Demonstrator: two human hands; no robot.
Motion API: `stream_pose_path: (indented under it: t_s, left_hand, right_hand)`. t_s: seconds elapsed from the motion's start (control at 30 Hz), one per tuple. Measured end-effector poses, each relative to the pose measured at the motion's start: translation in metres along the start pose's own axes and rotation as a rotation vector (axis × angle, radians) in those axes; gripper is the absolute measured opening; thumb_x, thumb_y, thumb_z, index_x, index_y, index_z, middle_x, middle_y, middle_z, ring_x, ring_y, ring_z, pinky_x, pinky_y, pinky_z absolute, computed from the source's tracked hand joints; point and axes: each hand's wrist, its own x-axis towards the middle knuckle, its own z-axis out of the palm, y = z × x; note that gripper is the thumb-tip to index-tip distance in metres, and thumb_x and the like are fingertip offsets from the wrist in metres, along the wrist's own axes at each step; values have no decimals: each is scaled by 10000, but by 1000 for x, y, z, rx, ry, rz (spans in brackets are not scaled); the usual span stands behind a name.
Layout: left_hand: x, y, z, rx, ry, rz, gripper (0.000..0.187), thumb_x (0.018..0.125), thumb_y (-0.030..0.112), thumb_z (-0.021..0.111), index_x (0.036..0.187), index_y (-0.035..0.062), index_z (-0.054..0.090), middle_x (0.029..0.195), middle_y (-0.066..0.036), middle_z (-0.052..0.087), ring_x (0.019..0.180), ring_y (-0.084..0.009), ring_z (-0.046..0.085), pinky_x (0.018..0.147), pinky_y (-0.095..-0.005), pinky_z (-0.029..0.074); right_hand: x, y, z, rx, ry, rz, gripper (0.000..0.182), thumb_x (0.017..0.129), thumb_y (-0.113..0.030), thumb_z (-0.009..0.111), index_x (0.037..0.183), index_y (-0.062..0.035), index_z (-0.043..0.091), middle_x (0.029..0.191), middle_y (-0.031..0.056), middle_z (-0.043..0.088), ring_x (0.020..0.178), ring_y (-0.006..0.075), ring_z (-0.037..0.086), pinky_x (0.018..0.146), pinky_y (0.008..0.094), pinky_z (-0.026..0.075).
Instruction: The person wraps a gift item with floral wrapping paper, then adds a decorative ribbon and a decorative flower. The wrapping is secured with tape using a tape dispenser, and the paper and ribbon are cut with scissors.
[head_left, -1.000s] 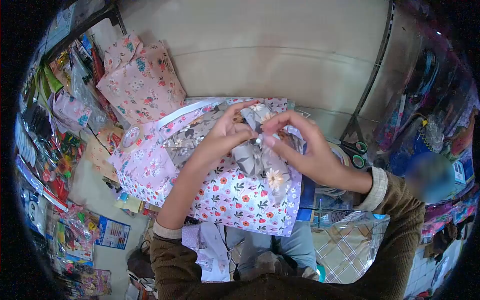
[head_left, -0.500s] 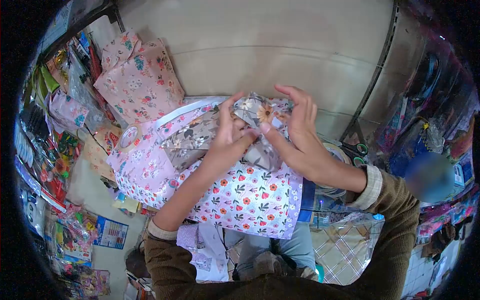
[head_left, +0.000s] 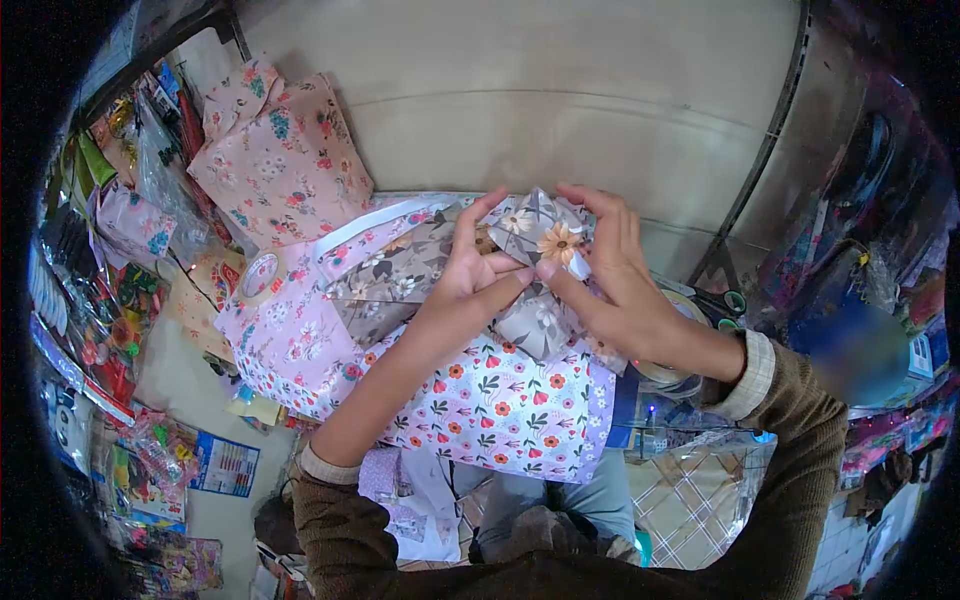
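Grey wrapping paper (head_left: 395, 275) with white and orange flowers lies folded and creased in front of me. My left hand (head_left: 470, 280) grips its middle, thumb pressed towards the fold and index finger raised along the upper edge. On the other side, my right hand (head_left: 620, 290) pinches the folded right end, its thumb beside an orange flower and its fingers curled over the top. Both thumb tips nearly meet at the fold. Beneath lies white wrapping paper (head_left: 500, 410) with red and orange flowers, alongside pink floral paper (head_left: 300, 320). What lies inside the folds is hidden.
A roll of tape (head_left: 260, 277) rests on the pink paper at left. Behind it stands a pink floral paper bag (head_left: 285, 165). Scissors (head_left: 733, 302) with green-rimmed handles lie beyond my right wrist. Packaged goods (head_left: 130, 330) crowd the left side.
Both hands and the folded right end of the grey paper have shifted slightly right. The folded flap has turned a little, showing more of the orange flower.
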Motion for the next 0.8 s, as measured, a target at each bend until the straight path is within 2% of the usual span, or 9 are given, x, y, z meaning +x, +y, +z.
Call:
stream_pose_path:
  t_s: [0.53, 0.63, 0.8]
  left_hand:
    - [-2, 5, 0, 3, 8, -29, 736, 912, -48, 478, 1466, 159, 42, 1206, -216, 562, 1077, -168, 569, 889, -283, 469]
    - [0, 0, -1, -11, 33, -7, 734, 908, -60, 476, 1467, 166, 57, 1184, -201, 571, 978, -131, 599, 803, -250, 489]
    - [-3, -2, -6, 56, 55, -29, 748, 874, -101, 488, 1472, 144, 111, 1063, -126, 622, 800, -91, 608, 699, -226, 487]
  right_hand:
    - [-2, -2, -2, -36, -26, 11, 582, 846, -246, 603, 1310, -6, 348, 1185, 212, 419, 1117, 360, 392, 981, 441, 290]
    - [-2, 1, -1, -59, -18, -40, 588, 841, -255, 614, 1303, -4, 351, 1188, 212, 417, 1121, 360, 388, 981, 438, 294]
    - [-1, -2, -3, -21, -39, -4, 597, 838, -272, 625, 1294, 2, 354, 1189, 211, 418, 1124, 358, 391, 975, 438, 304]
